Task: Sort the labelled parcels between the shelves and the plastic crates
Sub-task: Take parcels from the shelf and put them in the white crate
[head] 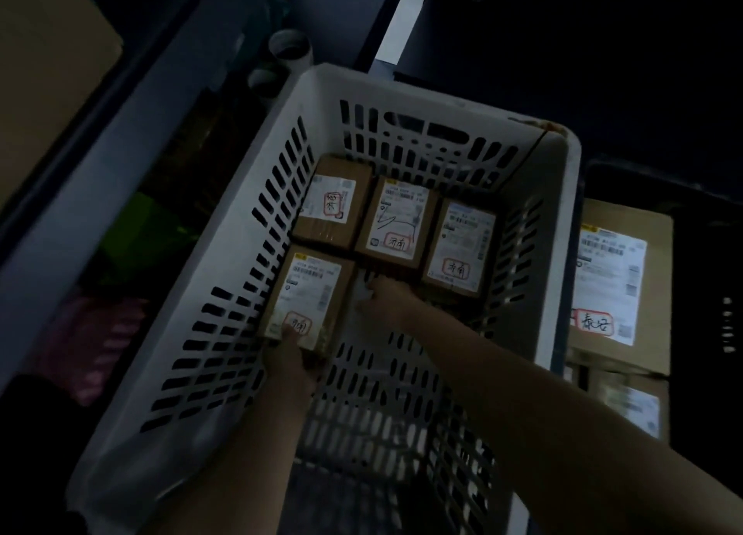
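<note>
A white slotted plastic crate (225, 293) fills the middle of the dim view. Three small brown labelled parcels lie in a row on its floor at the far end: left (331, 202), middle (396, 220), right (462, 245). A fourth labelled parcel (309, 293) lies in front of the left one. My left hand (289, 357) grips that parcel's near edge. My right hand (386, 293) reaches to the crate floor just right of it, fingers curled against the near edge of the middle parcel; what it holds, if anything, is not visible.
A dark crate (715, 253) at the right holds larger labelled boxes, one on top (619, 285) and another nearer me (631, 406). A grey shelf rail (132, 132) runs diagonally at the left, with cups (291, 47) and dim pink and green items beyond it.
</note>
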